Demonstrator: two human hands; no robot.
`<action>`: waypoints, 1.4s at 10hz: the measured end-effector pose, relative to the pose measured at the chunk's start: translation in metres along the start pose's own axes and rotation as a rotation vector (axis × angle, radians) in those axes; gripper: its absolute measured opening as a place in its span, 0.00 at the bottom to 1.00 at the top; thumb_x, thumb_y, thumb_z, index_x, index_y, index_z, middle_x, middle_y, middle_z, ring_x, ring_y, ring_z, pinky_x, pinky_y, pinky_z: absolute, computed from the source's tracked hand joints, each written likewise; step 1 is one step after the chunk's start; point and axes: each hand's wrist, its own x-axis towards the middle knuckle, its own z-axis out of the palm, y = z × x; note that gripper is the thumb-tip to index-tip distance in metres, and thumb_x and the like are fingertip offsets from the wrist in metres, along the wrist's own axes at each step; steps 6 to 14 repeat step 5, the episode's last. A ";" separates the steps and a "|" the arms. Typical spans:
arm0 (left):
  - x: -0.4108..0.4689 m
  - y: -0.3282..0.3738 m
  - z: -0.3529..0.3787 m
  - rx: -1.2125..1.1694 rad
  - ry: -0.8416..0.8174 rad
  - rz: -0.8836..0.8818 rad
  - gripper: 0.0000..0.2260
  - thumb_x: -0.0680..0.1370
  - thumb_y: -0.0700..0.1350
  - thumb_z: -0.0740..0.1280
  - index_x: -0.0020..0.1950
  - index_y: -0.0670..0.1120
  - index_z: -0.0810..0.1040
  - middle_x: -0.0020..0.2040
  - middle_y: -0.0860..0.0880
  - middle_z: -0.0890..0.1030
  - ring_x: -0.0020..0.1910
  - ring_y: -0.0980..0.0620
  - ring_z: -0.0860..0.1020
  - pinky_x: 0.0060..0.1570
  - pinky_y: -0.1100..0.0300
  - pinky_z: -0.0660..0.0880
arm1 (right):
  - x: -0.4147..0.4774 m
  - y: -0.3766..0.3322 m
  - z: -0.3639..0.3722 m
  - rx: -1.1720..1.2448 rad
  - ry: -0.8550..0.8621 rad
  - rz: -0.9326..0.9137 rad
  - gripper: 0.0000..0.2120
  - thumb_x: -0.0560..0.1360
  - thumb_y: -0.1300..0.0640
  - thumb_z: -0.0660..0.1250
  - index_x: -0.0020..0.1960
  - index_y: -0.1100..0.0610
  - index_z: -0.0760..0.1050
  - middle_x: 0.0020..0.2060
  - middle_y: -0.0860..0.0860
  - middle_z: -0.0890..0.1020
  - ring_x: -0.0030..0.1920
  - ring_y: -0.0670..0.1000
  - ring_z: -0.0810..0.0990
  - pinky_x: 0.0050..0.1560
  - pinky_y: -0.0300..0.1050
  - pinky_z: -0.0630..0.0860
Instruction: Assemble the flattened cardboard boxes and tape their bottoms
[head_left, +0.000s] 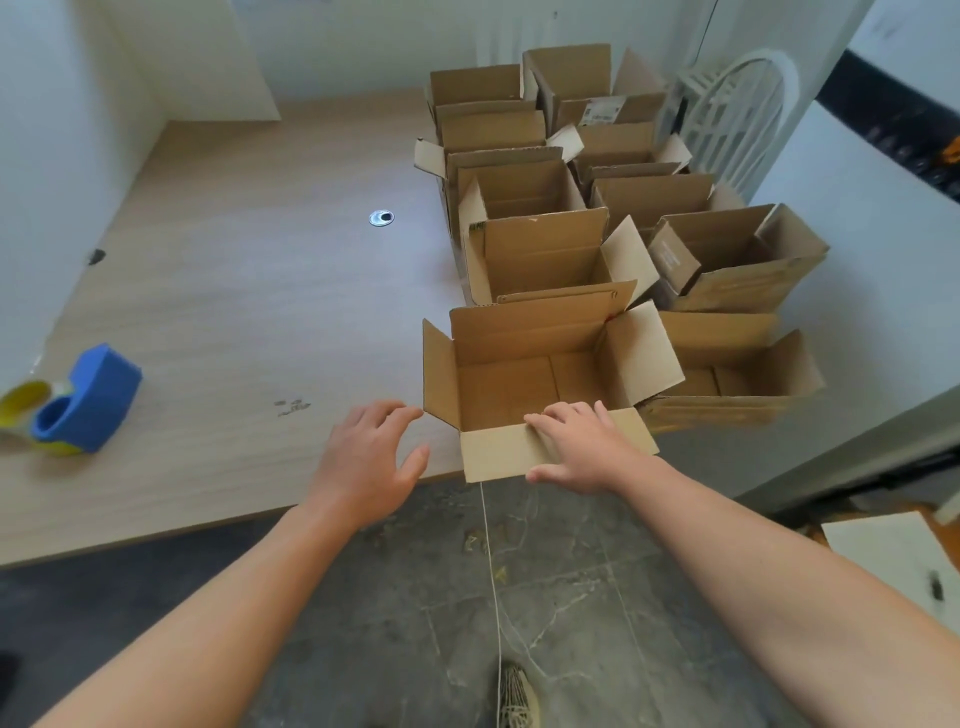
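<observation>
Boxes (519, 332): plain brown cardboard. Desk (234, 291): pale woodgrain. Tape dispenser (98, 395), nine o'clock: blue; roll (21, 402), apparently tape: yellow. Floor (571, 597): grey, white-veined.

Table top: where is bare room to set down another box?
Bare wood runs across the table between the blue tape dispenser at its left edge and the rows of open boxes, around the grommet. The right side is crowded: boxes packed to the near edge, the right hand on a flap of the nearest box.

Matt brown corrugated cardboard boxes (540, 374); pale wood-grain table (234, 291); blue plastic tape dispenser (88, 400).
</observation>
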 end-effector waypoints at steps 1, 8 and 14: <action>-0.001 0.000 0.002 -0.016 -0.009 -0.004 0.20 0.80 0.52 0.64 0.71 0.49 0.73 0.69 0.50 0.73 0.69 0.49 0.68 0.68 0.50 0.65 | -0.001 0.001 0.003 0.025 -0.008 -0.003 0.40 0.74 0.32 0.64 0.79 0.47 0.56 0.74 0.51 0.64 0.74 0.55 0.60 0.77 0.65 0.48; 0.001 0.009 -0.001 0.004 -0.033 -0.023 0.20 0.80 0.52 0.63 0.72 0.50 0.71 0.68 0.50 0.74 0.67 0.49 0.71 0.65 0.51 0.69 | -0.009 -0.009 -0.009 0.049 0.115 -0.071 0.34 0.77 0.30 0.57 0.76 0.47 0.63 0.72 0.49 0.68 0.71 0.53 0.66 0.72 0.56 0.63; 0.001 0.009 -0.001 0.004 -0.033 -0.023 0.20 0.80 0.52 0.63 0.72 0.50 0.71 0.68 0.50 0.74 0.67 0.49 0.71 0.65 0.51 0.69 | -0.009 -0.009 -0.009 0.049 0.115 -0.071 0.34 0.77 0.30 0.57 0.76 0.47 0.63 0.72 0.49 0.68 0.71 0.53 0.66 0.72 0.56 0.63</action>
